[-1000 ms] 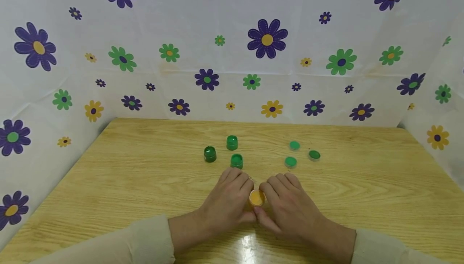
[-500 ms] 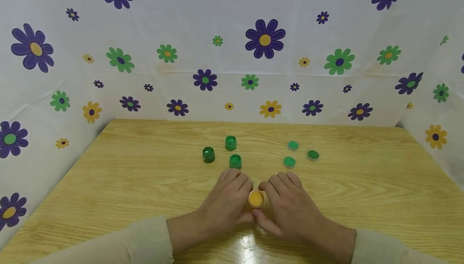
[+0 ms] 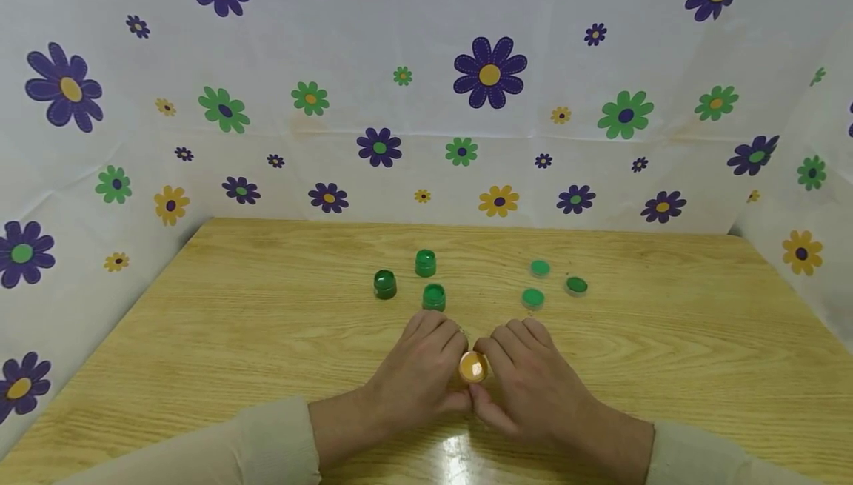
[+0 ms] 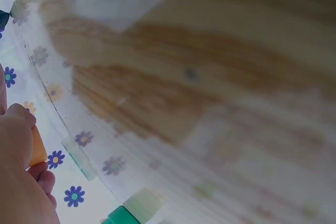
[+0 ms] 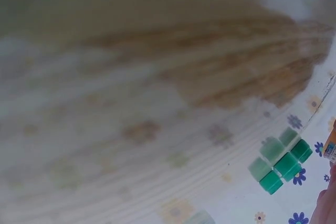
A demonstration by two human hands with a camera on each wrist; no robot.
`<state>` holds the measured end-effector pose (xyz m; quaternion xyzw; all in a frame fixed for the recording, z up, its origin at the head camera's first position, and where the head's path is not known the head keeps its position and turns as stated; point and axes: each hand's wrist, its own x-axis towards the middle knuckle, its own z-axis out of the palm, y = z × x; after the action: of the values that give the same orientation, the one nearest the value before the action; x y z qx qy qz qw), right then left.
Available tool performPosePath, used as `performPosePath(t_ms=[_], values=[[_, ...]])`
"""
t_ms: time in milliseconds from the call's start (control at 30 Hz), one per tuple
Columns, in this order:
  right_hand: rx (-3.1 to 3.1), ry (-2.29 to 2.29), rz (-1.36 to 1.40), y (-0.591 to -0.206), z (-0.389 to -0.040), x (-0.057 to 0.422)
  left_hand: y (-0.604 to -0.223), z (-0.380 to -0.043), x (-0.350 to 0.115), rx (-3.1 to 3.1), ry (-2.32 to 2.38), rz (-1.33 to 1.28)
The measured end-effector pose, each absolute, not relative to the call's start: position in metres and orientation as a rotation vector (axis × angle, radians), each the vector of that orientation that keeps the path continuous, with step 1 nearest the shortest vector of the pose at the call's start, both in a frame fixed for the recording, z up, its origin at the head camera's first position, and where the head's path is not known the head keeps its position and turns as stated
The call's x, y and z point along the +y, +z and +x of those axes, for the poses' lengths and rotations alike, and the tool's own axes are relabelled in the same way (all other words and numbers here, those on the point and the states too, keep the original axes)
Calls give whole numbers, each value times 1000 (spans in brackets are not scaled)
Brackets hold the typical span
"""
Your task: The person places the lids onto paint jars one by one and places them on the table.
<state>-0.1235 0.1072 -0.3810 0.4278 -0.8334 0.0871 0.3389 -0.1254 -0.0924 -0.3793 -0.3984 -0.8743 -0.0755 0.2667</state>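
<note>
Orange jar point(image 3: 472, 367), newly catching a glint on top, is staying at near centre, my left hand point(image 3: 421, 364) and right hand point(image 3: 531, 375) gripping it with curled fingers, the work apparently advancing by only a slight tilt.

Tbl point(image 3: 266, 322) glare nr bottom, head view; wrist views mostly blurry.
</note>
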Motion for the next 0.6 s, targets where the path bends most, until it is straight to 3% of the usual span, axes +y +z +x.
performPosePath(t_ms=[600], values=[[-2139,236,1106,-381,-125,107,-378,-124,-93,-2395,-223,-1069]])
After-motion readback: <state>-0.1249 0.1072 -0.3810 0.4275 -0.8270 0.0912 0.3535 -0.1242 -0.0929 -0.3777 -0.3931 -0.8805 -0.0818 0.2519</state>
